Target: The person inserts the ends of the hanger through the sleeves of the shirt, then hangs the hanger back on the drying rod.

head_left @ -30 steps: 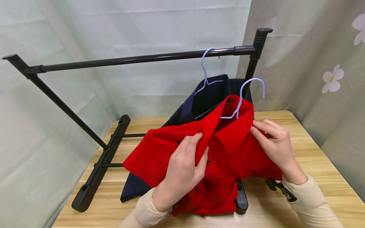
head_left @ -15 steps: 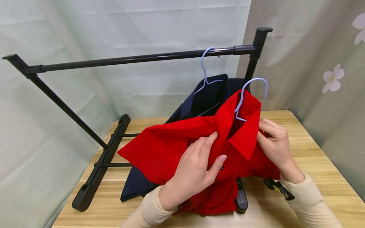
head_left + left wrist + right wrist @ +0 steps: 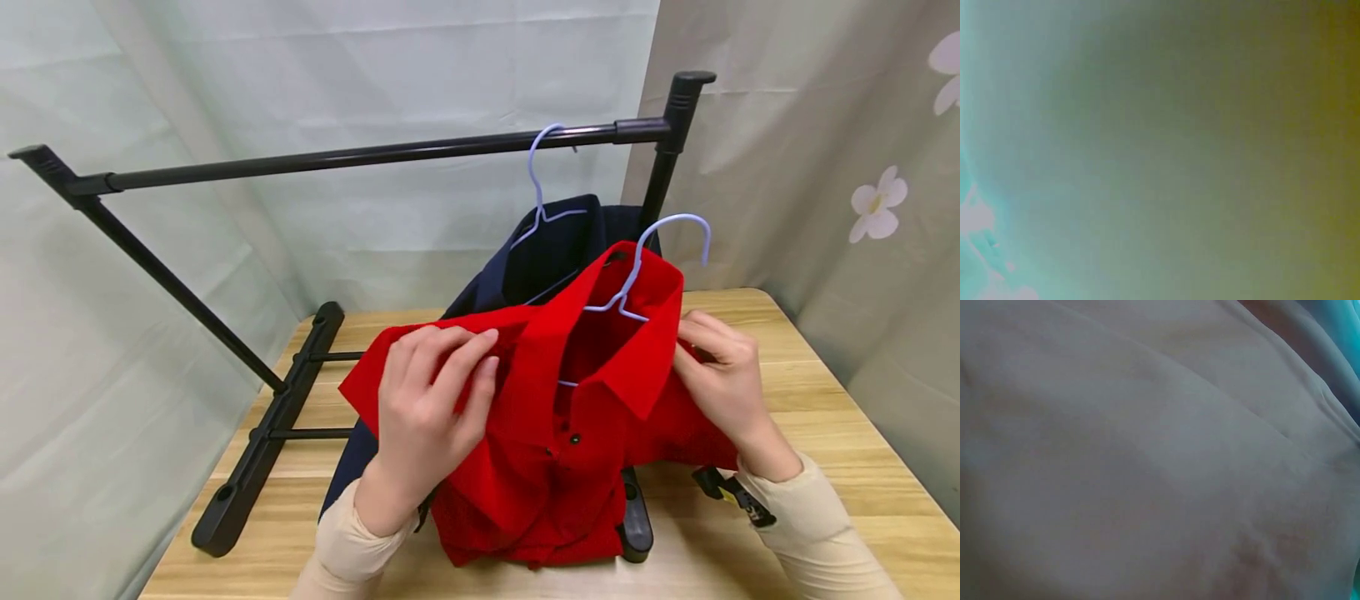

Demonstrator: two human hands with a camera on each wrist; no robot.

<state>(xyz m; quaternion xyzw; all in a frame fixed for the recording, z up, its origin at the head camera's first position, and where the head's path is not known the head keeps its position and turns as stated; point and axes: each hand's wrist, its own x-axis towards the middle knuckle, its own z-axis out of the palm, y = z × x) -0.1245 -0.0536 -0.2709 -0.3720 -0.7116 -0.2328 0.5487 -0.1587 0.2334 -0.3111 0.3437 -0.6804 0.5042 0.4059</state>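
Note:
A red short-sleeved collared shirt with dark buttons is held up in the head view. A lavender wire hanger sits inside its collar, the hook standing free above. My right hand pinches the shirt at the shoulder beside the collar, on the right. On the other shoulder my left hand has its fingers bent and thumb close to the index finger, gripping the cloth. The hanger's arms are mostly hidden inside the shirt. Both wrist views are filled by close, blurred surfaces, and neither hand's fingers show there.
A black garment rack stands on the wooden table. From its bar, near the right post, a navy garment hangs on another lavender hanger, directly behind the red shirt. Pale curtains enclose the back and sides.
My left hand has moved left from the shirt's collar and front to its shoulder, and its fingers have bent. The collar has opened wider. The right hand keeps its pinch, slightly further right.

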